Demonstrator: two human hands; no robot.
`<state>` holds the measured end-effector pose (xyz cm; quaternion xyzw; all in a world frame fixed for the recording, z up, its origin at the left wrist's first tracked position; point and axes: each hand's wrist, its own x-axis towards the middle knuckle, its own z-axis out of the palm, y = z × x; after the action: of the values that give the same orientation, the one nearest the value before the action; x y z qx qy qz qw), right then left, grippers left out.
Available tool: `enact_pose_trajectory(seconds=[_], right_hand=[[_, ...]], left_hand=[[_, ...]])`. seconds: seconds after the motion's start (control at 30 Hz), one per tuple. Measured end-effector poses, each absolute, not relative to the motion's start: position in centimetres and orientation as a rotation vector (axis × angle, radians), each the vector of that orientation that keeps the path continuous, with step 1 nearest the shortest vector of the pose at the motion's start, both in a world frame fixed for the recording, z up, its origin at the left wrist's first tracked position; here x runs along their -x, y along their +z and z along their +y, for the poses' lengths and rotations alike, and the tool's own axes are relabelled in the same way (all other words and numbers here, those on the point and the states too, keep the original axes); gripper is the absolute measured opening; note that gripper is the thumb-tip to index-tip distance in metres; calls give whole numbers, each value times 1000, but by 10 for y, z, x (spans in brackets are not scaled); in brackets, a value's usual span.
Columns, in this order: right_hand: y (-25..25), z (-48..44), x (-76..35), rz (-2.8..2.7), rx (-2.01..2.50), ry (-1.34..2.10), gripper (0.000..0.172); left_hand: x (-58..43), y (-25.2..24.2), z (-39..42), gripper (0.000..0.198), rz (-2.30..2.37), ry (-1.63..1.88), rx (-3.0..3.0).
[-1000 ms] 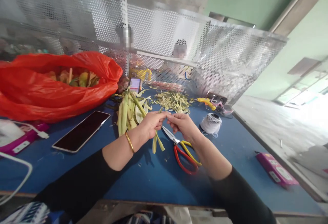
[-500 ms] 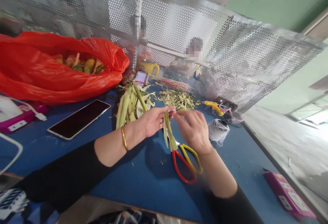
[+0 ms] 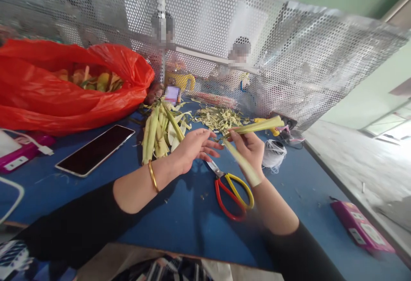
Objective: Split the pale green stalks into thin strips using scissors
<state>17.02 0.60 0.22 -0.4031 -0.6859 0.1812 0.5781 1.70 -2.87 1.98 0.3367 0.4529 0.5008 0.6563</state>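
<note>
My right hand (image 3: 252, 148) is closed, pinching a small bunch of pale green corn husk strips (image 3: 261, 125). One strip points up to the right, and another hangs over the wrist. Beside the pinched end is my left hand (image 3: 197, 148), with its fingers apart and nothing visible in them. A gold bangle (image 3: 153, 176) circles the left wrist. Below the hands, scissors (image 3: 231, 193) with one red and one yellow handle lie on the blue table (image 3: 180, 225). Left of the left hand rests a pile of long husks (image 3: 153, 133); the hand and forearm partly cover it.
A red plastic bag (image 3: 70, 105) stands at the left behind a phone (image 3: 96, 150). Shredded husk scraps (image 3: 218, 118) lie near the perforated metal screen (image 3: 199, 19). White string (image 3: 274, 154) and a purple power strip (image 3: 361, 227) are at the right. People sit beyond the screen.
The husk strips, which hung downward between both hands, have swung to the right in my right hand. My left hand has come away with its fingers spread, and the scissors show more fully.
</note>
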Motion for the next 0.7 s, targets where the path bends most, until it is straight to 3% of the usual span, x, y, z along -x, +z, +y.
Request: enact_pose_trajectory(seconds=[0.13,0.3,0.43,0.7], right_hand=[[3,9,-167,-1524,1046,685,19],[4,5,-164,-1606,1066,838,22],[5,5,-164,-1613,1031,855,17],[3,8,-162,-1413,964,1038,26]], left_hand=[[-22,17,-30,24,935,993,-741],[-25,6,-27,42,900,878,-610],[-24,-1,-24,33,891,900,-556],[-25,4,-25,28,920,918,-519]])
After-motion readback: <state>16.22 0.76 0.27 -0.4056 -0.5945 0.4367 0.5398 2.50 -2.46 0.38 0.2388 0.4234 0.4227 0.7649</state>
